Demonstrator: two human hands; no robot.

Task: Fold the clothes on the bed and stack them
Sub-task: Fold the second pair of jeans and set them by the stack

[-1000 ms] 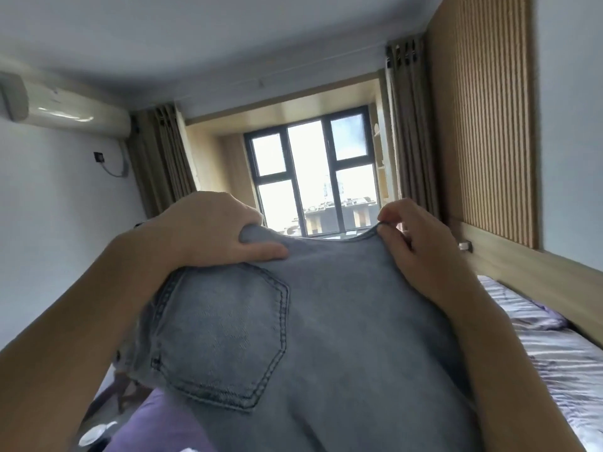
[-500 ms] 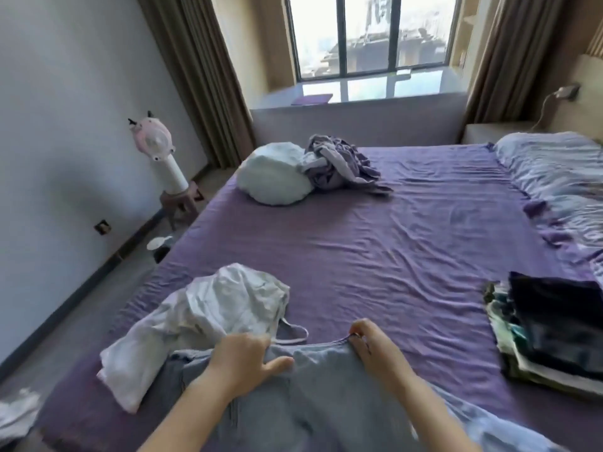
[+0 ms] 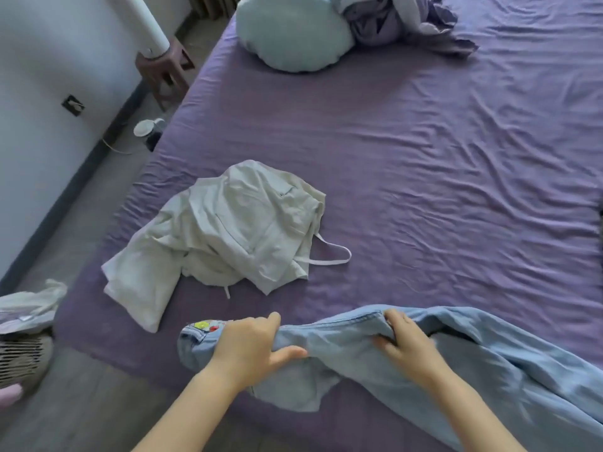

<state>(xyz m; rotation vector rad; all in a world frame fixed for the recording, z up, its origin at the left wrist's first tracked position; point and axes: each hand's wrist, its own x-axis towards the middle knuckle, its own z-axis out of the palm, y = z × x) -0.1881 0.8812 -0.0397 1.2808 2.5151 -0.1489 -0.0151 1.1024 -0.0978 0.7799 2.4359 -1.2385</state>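
Note:
Light blue jeans (image 3: pixel 489 363) lie across the near edge of the purple bed (image 3: pixel 424 158), legs trailing off to the right. My left hand (image 3: pixel 251 347) grips the waistband near its left end, thumb on top of the cloth. My right hand (image 3: pixel 404 340) holds the waistband further right, fingers curled over the folded edge. A crumpled cream garment (image 3: pixel 225 233) with a white strap lies loose on the bed just beyond my left hand.
A pale round cushion (image 3: pixel 293 34) and a bunched lilac cloth (image 3: pixel 401 21) sit at the far end of the bed. On the floor to the left are a small wooden stool (image 3: pixel 166 66), a white cup (image 3: pixel 145 128) and a woven basket (image 3: pixel 23 357).
The jeans came down from in front of my face onto the near edge of the bed. Both hands kept their hold on the waistband and my view dropped to the bed.

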